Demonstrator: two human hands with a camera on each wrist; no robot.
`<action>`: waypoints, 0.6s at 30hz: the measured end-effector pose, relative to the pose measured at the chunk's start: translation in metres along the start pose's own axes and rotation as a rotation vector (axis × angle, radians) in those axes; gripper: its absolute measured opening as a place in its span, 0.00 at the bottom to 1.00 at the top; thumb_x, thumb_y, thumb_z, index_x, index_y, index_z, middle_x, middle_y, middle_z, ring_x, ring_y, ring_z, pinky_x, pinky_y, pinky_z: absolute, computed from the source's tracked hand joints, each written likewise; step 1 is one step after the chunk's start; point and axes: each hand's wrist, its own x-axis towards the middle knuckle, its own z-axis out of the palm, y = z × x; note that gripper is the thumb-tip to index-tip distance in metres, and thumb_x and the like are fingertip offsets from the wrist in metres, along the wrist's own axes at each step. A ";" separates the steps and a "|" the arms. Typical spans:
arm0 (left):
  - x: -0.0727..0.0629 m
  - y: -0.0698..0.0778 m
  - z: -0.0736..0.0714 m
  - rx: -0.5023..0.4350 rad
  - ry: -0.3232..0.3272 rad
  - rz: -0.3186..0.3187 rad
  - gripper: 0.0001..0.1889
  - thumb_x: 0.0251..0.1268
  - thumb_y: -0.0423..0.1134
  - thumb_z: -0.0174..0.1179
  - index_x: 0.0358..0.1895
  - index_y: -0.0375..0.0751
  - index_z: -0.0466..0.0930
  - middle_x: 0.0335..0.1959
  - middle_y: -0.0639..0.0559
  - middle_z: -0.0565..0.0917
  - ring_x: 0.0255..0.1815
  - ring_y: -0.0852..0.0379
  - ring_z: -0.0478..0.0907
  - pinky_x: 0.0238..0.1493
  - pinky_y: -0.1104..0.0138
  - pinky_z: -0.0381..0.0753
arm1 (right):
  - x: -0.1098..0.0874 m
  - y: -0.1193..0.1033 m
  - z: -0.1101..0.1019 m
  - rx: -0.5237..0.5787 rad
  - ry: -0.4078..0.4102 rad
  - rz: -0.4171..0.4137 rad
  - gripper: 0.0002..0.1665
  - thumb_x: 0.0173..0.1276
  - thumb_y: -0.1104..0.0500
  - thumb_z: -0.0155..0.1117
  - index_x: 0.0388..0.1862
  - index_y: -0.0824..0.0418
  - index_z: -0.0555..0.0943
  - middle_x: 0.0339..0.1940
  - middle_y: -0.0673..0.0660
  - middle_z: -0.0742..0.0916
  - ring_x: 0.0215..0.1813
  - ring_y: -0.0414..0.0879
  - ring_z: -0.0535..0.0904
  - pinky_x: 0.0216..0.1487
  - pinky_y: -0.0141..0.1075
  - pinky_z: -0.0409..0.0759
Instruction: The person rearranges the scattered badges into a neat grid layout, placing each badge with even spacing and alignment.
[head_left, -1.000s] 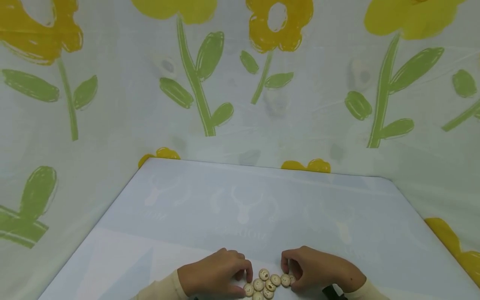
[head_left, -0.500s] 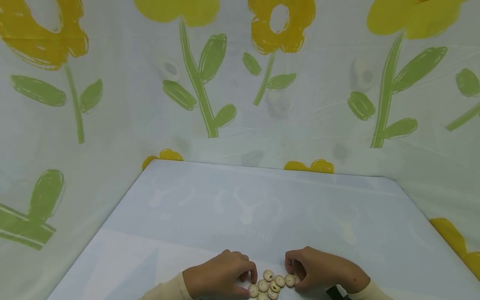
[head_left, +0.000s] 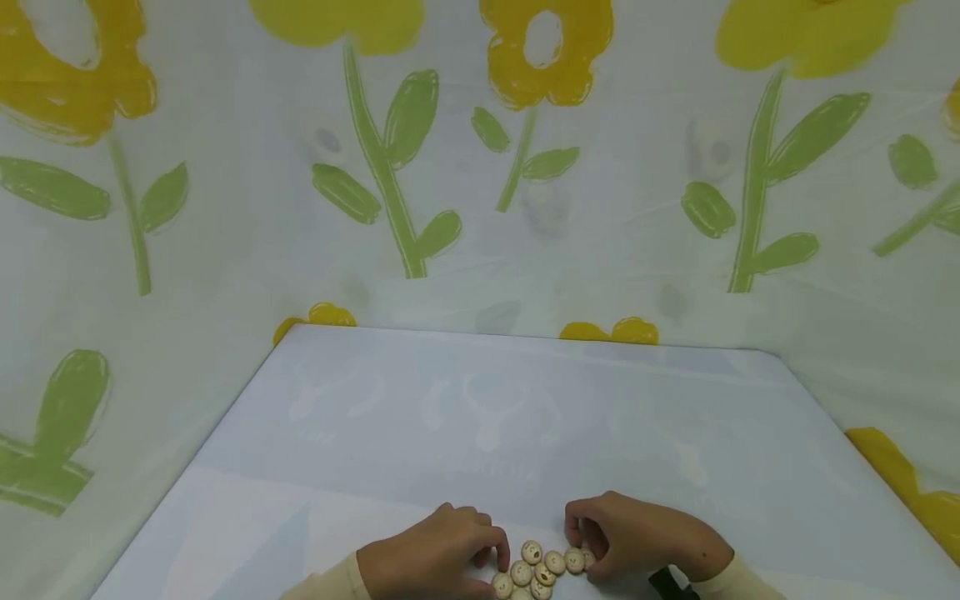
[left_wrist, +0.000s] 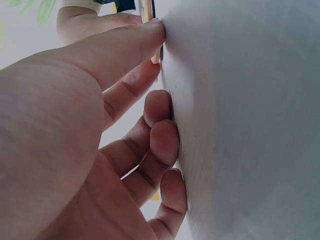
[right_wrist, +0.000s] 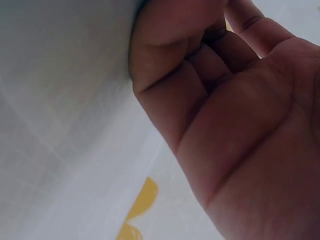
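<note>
Small round pale wooden discs [head_left: 544, 573] with dark markings lie touching in a cluster at the near edge of the head view. At the cluster's left end my left hand [head_left: 442, 553] holds a disc [head_left: 502, 585] between thumb and index finger. The left wrist view shows the thin edge of a disc [left_wrist: 155, 57] there, the other fingertips resting on the table. My right hand [head_left: 637, 537] pinches the rightmost disc [head_left: 588, 557], partly covered by its fingers. In the right wrist view the fingers [right_wrist: 165, 55] curl inward against the table and hide the disc.
The white table [head_left: 480, 400] carries faint printed patterns and stretches away beyond the hands. A pale cloth [head_left: 615, 167] with yellow flowers and green leaves surrounds it at the back and sides. A black strap [head_left: 670, 585] shows by the right wrist.
The head view shifts slightly, moving the whole scene a little. Both hands keep their places at the two ends of the disc cluster, whose arrangement looks the same.
</note>
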 end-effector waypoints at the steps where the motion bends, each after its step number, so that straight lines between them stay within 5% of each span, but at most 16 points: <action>1: 0.000 0.000 0.000 -0.001 0.001 0.003 0.11 0.58 0.49 0.71 0.42 0.62 0.81 0.30 0.72 0.73 0.33 0.77 0.65 0.38 0.74 0.62 | 0.000 0.000 0.000 -0.001 0.001 0.003 0.16 0.56 0.65 0.74 0.36 0.49 0.76 0.21 0.40 0.77 0.23 0.29 0.69 0.25 0.27 0.71; 18: -0.001 -0.003 0.002 -0.016 -0.008 0.015 0.10 0.61 0.49 0.70 0.43 0.61 0.81 0.31 0.72 0.74 0.34 0.77 0.65 0.38 0.75 0.62 | 0.000 -0.001 0.002 0.002 0.006 0.018 0.16 0.55 0.65 0.73 0.34 0.50 0.77 0.22 0.40 0.77 0.23 0.30 0.68 0.26 0.27 0.70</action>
